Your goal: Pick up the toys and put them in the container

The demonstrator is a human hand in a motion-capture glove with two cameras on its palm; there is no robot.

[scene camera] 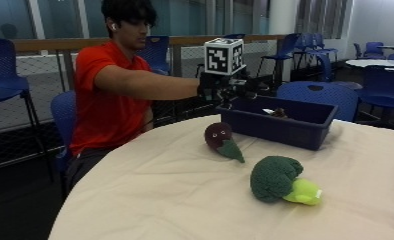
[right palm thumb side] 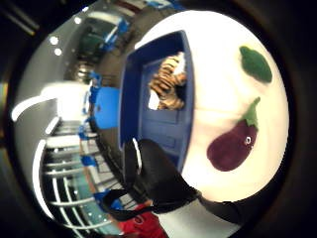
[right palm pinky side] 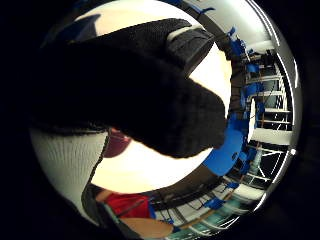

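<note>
A person in a red shirt sits at the left side of the table [scene camera: 184, 200], right arm stretched out so the gloved right hand [scene camera: 225, 89] hangs over the near corner of the blue bin [scene camera: 277, 127]. Can't really tell if the hands' fingers are spread or curled, and nothing shows in the grip. On the tablecloth, the eggplant [scene camera: 221, 141] lies just in front of the bin, and the broccoli [scene camera: 280, 180] sits further toward the camera, well apart from it. Inside the bin there's a striped tiger plush [right palm thumb side: 168, 82], lying near one end.
</note>
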